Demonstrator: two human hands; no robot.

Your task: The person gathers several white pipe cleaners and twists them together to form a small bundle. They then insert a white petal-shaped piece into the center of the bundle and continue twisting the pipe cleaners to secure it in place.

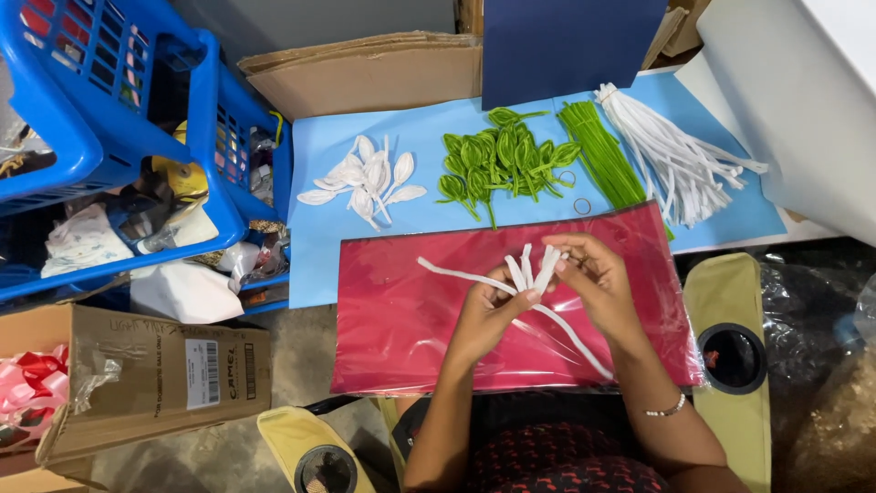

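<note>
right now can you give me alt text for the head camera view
Two bare hands, left hand and right hand, bend white fuzzy pipe cleaners over a red plastic-wrapped sheet. Beyond lie white looped petal shapes, green looped leaf shapes and a blue plastic basket.

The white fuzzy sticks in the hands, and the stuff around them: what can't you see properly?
Head view only:
- white pipe cleaners: how they join is hidden inside the left hand and right hand.
- blue baskets: cut off by the left edge; contents jumbled.
- dark blue sheet: cut off by the top edge.
- red sheet: near edge covered by the arms.
</note>
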